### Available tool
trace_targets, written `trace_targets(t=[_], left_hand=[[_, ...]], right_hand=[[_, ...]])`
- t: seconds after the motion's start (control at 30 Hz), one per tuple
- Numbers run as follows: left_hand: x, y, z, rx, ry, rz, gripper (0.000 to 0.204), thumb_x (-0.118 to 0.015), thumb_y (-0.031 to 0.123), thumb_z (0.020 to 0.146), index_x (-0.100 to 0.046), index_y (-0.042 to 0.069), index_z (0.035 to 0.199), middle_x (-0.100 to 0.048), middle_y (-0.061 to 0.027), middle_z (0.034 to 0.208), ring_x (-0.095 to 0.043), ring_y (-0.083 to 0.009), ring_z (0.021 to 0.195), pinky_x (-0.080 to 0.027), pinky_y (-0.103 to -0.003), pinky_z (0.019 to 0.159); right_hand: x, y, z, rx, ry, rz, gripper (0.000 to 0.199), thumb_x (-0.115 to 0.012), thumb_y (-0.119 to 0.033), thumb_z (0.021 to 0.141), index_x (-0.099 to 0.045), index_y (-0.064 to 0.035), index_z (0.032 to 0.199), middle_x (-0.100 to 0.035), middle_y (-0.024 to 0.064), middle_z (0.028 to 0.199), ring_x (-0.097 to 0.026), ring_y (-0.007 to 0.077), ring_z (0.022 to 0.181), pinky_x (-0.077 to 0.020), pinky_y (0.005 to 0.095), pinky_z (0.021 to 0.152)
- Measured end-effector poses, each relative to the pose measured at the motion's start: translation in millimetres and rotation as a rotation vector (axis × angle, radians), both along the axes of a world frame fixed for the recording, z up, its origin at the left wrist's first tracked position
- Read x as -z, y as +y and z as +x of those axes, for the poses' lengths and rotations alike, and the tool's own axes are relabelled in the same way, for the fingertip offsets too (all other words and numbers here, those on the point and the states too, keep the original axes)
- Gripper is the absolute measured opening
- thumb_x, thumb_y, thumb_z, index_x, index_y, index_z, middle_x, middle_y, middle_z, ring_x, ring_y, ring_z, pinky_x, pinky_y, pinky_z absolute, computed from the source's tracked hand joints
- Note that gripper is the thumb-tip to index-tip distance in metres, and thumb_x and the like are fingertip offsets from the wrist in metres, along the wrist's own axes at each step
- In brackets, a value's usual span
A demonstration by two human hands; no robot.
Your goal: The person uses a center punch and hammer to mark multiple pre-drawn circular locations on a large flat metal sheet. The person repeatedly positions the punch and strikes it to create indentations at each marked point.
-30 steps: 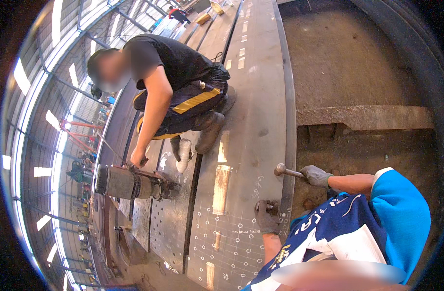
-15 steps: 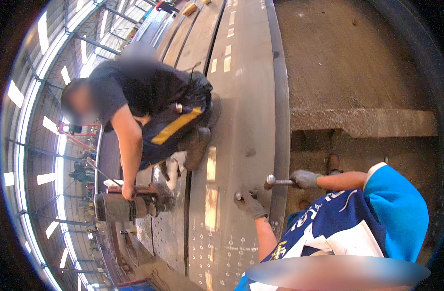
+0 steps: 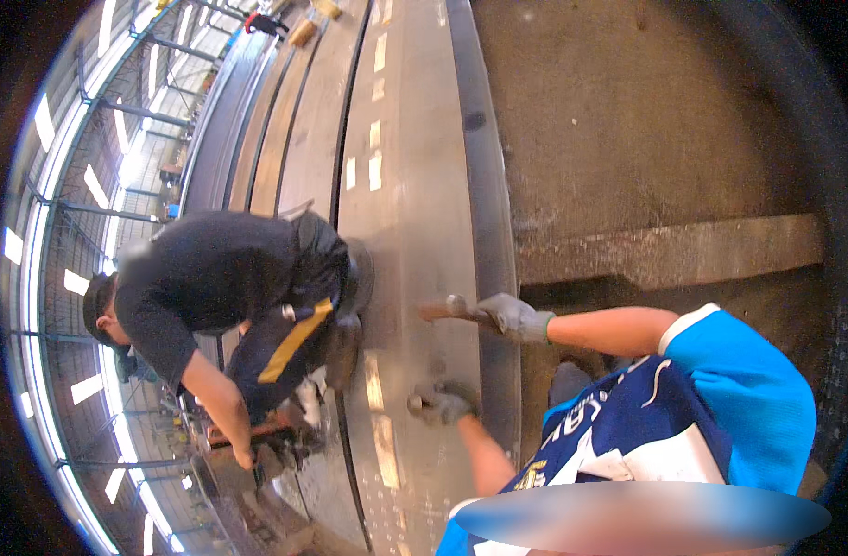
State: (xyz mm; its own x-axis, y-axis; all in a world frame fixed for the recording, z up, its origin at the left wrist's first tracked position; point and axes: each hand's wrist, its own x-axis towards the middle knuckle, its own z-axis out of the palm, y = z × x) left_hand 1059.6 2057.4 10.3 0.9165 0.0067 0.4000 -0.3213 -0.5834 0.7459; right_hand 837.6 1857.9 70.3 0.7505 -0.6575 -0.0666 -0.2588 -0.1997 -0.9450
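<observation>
My right hand (image 3: 518,317), in a grey glove, is closed round the handle of a hammer (image 3: 441,309). The hammer's head is over the long steel plate (image 3: 415,241), slightly blurred. My gloved left hand (image 3: 445,406) is low over the same plate, its fingers wrapped round a short metal punch (image 3: 419,402). Only the punch's round end shows; its tip is hidden. The hammer is apart from the punch, farther up the plate. Pale rectangular patches (image 3: 375,380) and rows of small marks lie on the plate beside my left hand.
A co-worker (image 3: 229,296) in dark clothes crouches on the neighbouring plates at the left, one hand down by a machine (image 3: 248,477). More long plates run into the distance. At the plate's right edge the level drops to a brown floor (image 3: 628,111) with a concrete ledge (image 3: 683,252).
The view has shifted. The hammer has swung left from the plate's edge to over its surface. My left hand still grips the punch. The co-worker is bent lower.
</observation>
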Motion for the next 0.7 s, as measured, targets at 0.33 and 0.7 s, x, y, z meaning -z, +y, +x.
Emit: trace_targets(t=[0.33, 0.7], left_hand=[[0, -120, 11, 0.313, 0.164, -0.397, 0.044, -0.071, 0.038, 0.097, -0.052, 0.002, 0.112, -0.061, -0.0102, 0.090, -0.058, -0.0212, 0.071, -0.050, -0.035, 0.059], [47, -270, 64, 0.661, 0.483, -0.551, 0.028, -0.070, 0.028, 0.100, -0.048, 0.012, 0.104, -0.051, 0.0001, 0.082, -0.049, -0.0121, 0.066, -0.043, -0.030, 0.052]], right_hand=[[81, -31, -44, -0.045, 0.086, -0.377, 0.026, -0.060, -0.021, 0.092, -0.071, -0.0025, 0.106, -0.073, 0.0239, 0.104, -0.069, 0.0468, 0.102, -0.0540, 0.0556, 0.087], [42, -91, -45, 0.229, 0.059, -0.035, 0.031, -0.066, -0.033, 0.094, -0.073, -0.0091, 0.113, -0.075, 0.0222, 0.100, -0.070, 0.0365, 0.084, -0.0519, 0.0491, 0.080]])
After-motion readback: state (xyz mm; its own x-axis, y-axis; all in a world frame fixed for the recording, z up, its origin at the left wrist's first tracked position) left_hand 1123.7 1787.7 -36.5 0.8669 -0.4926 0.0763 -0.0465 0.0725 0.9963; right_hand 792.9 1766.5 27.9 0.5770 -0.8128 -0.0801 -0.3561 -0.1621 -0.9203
